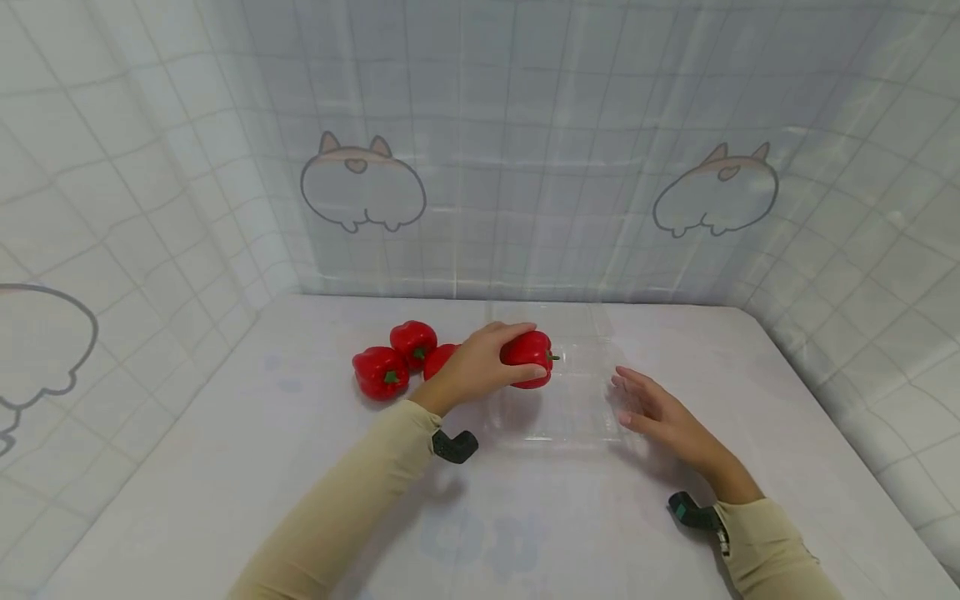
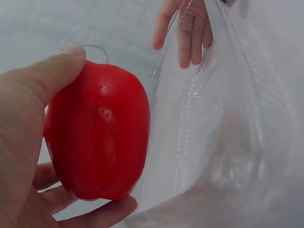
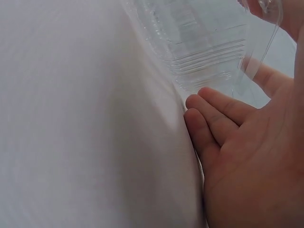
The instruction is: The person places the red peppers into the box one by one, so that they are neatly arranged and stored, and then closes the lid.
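Reaching in from seven o'clock, the left arm carries its hand toward one o'clock; the left hand (image 1: 476,367) has its grip curled around a red pepper (image 1: 528,360), thumb and fingers on opposite sides, the stem pointing to three o'clock. The right hand (image 1: 663,421) comes from five o'clock and points toward ten, its grip unclosed, thumb spread from nearly straight fingers, just beside the clear container (image 1: 573,437) at that container's three o'clock side. The held pepper is over the container; whether it dips below the rim cannot be told. On the table (image 1: 300,500), at the container's nine to ten o'clock, lie a front pepper (image 1: 380,373), a rear pepper (image 1: 413,337) and a partly hidden pepper (image 1: 437,360).
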A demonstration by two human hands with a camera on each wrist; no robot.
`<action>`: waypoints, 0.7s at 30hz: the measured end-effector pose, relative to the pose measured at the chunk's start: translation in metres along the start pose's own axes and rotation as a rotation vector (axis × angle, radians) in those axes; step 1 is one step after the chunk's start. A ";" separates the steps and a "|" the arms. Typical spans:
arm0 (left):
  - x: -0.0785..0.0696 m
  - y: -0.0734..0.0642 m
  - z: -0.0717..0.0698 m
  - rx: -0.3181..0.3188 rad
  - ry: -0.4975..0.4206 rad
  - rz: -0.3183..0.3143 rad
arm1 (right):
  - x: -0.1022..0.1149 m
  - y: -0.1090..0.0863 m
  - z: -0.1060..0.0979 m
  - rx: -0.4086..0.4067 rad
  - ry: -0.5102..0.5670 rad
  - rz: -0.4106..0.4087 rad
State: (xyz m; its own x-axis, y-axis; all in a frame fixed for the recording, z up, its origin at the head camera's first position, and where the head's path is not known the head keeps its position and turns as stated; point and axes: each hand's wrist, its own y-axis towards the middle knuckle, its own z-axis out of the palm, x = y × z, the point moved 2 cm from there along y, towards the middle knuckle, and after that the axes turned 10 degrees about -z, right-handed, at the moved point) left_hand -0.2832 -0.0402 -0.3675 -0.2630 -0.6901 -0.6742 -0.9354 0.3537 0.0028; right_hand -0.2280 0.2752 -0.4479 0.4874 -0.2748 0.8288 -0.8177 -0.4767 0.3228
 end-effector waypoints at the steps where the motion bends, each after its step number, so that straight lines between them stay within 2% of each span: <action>1: 0.000 0.001 0.002 0.006 0.008 -0.006 | 0.000 0.000 0.000 -0.002 0.001 0.005; 7: -0.003 0.007 0.013 0.056 0.053 -0.038 | 0.001 0.000 0.001 -0.010 -0.030 0.032; 11: -0.009 0.012 0.019 0.083 0.058 -0.037 | 0.001 0.000 -0.001 -0.023 -0.041 0.013; 18: -0.018 0.018 0.025 0.145 -0.047 -0.084 | -0.001 0.001 -0.003 -0.010 -0.042 0.018; 21: -0.022 0.021 0.027 0.151 -0.082 -0.102 | -0.001 0.001 -0.001 0.001 -0.049 0.032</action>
State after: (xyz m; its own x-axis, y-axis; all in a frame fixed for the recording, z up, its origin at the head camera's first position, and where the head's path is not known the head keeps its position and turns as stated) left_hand -0.2905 -0.0007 -0.3722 -0.1424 -0.6756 -0.7234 -0.9085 0.3793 -0.1754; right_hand -0.2298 0.2761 -0.4482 0.4755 -0.3303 0.8154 -0.8326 -0.4683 0.2959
